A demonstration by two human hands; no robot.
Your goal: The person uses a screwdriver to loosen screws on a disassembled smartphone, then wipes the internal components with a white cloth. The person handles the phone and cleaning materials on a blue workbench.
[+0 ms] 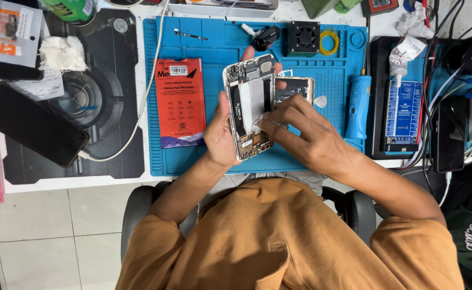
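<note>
Left hand (221, 138) cups 1 opened phone (250, 106) by its edges, held upright over the blue mat (214, 48), approx mid-frame. Right hand (306, 137) pinches a white wipe (263, 124) onto the phone's lower half. Phone looks light, stiff, fragile w/ bare innards: grip the frame sides, not the parts. Behind it, 1 more phone frame (296, 88). At 9 o'clock, 1 red packet (180, 102), then 1 black phone (31, 124) on the counter (59, 185). At 3 o'clock, 1 blue driver (358, 106). At 12, 1 small fan (303, 37).

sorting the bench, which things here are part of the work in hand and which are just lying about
In hand:
left hand
opened phone
right hand
white wipe

Lying about:
red packet
black phone
blue screwdriver
small fan
yellow ring
</note>
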